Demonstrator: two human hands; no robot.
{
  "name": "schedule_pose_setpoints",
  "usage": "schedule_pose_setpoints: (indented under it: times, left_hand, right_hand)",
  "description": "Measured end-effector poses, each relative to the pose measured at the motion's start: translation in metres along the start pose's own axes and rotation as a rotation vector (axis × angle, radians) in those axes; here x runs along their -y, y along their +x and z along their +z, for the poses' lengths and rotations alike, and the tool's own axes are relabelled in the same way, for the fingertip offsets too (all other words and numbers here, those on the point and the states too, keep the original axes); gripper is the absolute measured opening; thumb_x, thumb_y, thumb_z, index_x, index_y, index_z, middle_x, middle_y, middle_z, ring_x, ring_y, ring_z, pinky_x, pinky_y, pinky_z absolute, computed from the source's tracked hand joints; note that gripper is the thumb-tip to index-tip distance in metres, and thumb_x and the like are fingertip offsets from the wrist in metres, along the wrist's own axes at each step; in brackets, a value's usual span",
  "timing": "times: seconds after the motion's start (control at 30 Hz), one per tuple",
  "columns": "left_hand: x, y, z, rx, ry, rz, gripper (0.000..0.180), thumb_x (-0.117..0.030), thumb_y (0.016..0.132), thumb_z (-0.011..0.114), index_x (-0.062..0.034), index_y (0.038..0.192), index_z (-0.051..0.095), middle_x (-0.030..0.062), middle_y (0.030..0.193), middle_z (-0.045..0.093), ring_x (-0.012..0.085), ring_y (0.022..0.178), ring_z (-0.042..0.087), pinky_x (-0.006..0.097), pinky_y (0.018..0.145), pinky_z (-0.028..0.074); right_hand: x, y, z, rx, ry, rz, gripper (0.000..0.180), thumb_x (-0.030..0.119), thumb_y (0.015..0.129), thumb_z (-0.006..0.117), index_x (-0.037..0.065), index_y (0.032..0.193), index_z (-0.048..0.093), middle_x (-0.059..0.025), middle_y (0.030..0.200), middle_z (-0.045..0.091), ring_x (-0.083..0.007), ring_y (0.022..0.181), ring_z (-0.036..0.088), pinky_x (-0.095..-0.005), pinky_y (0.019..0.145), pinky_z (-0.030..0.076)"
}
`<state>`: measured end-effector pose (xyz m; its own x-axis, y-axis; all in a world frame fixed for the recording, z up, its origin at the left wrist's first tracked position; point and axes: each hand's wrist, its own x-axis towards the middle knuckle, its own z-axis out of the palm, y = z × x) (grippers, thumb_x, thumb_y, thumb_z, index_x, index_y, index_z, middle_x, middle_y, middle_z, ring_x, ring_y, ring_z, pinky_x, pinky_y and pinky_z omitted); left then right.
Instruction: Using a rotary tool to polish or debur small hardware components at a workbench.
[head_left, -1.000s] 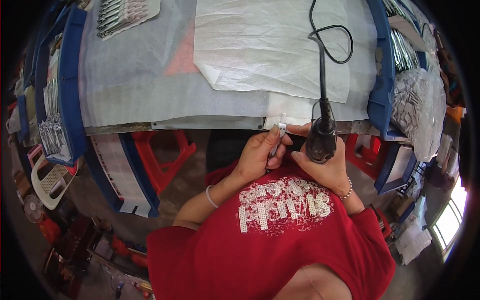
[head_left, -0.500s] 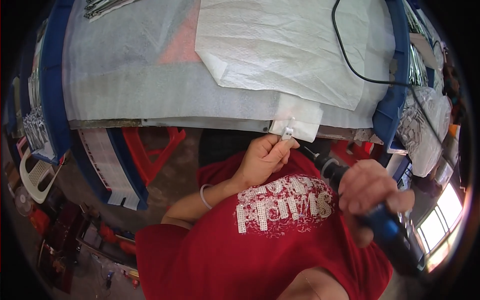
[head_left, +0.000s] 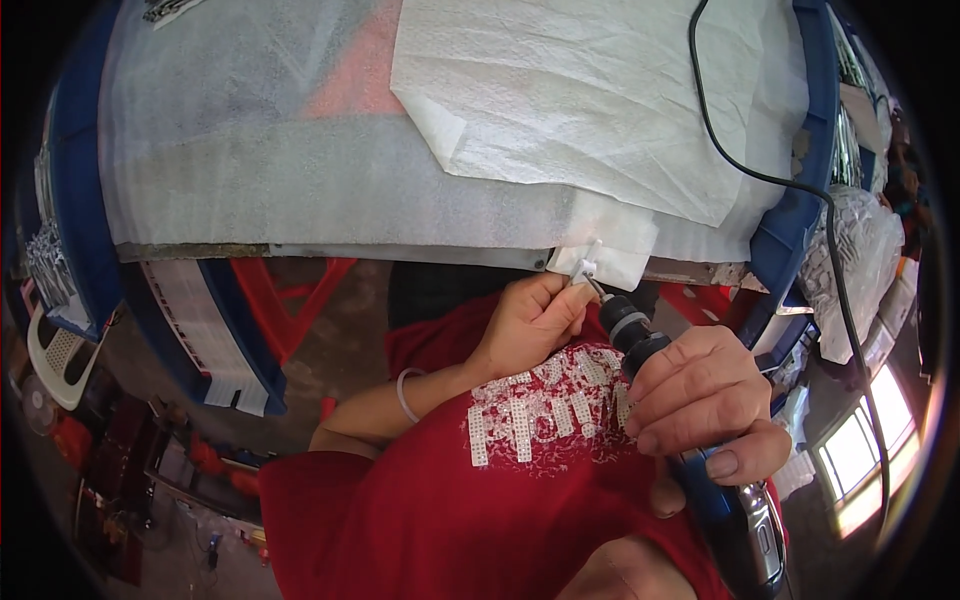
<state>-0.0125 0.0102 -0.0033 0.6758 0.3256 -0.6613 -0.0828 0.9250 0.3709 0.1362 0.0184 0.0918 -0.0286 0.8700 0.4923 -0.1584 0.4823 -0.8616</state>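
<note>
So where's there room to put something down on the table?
On the pale cloth, between the left blue bin and the wrinkled white sheet. It's crowded at the near edge: left hand, white piece, right hand, power tool.

The upper garment is a red T-shirt [head_left: 400, 510] with short sleeves [head_left: 305, 490] and a curved neckline [head_left: 582, 555]. The chest print [head_left: 545, 420] consists of blocky, dotted white lettering surrounded by ragged white speckling. A slim, pale wristband [head_left: 404, 398] encircles the left wrist. The lower garment [head_left: 430, 290] is dark. The left hand [head_left: 530, 325] and right hand [head_left: 700, 395] are bare.
</note>
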Motion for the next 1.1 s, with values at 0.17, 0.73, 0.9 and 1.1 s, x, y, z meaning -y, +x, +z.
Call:
schedule_pose_setpoints:
  times: [0.17,0.73,0.9,1.1]
  left_hand:
    - [0.004,0.001,-0.001,-0.002,-0.009,0.02,0.022,-0.018,0.096,0.05,-0.0015,0.089,0.063,-0.0043,0.061,0.05,0.0021,0.053,0.04,0.018,0.047,0.032]
    - [0.005,0.002,-0.001,-0.054,0.191,0.172,0.019,-0.012,0.092,0.055,0.0017,0.082,0.062,0.0001,0.057,0.051,0.0049,0.053,0.045,0.023,0.048,0.037]
    - [0.004,0.002,0.001,-0.062,0.19,0.173,0.019,-0.012,0.092,0.055,0.0016,0.081,0.062,-0.0007,0.057,0.051,0.005,0.053,0.045,0.023,0.048,0.037]
    - [0.005,0.001,0.003,-0.072,0.125,0.154,0.019,-0.013,0.092,0.055,0.001,0.082,0.062,-0.002,0.058,0.05,0.0039,0.053,0.044,0.022,0.048,0.037]
  right_hand:
    - [0.001,0.003,0.003,0.01,-0.022,0.021,0.037,0.011,0.072,0.078,0.004,0.094,0.049,-0.0159,0.073,0.064,-0.0239,0.056,0.063,-0.0338,0.053,0.054]
    - [-0.011,0.007,0.008,0.005,-0.006,-0.001,0.013,0.004,0.074,0.059,0.001,0.081,0.049,-0.0163,0.068,0.062,-0.0243,0.054,0.062,-0.0335,0.049,0.052]
    - [-0.013,0.008,0.007,-0.013,-0.005,0.002,0.013,0.004,0.074,0.059,0.001,0.081,0.049,-0.016,0.067,0.062,-0.0238,0.053,0.061,-0.0328,0.048,0.052]
    - [-0.012,0.01,0.009,-0.005,0.001,-0.009,0.012,0.005,0.076,0.059,0.001,0.082,0.049,-0.0158,0.066,0.061,-0.0235,0.051,0.06,-0.0317,0.046,0.051]
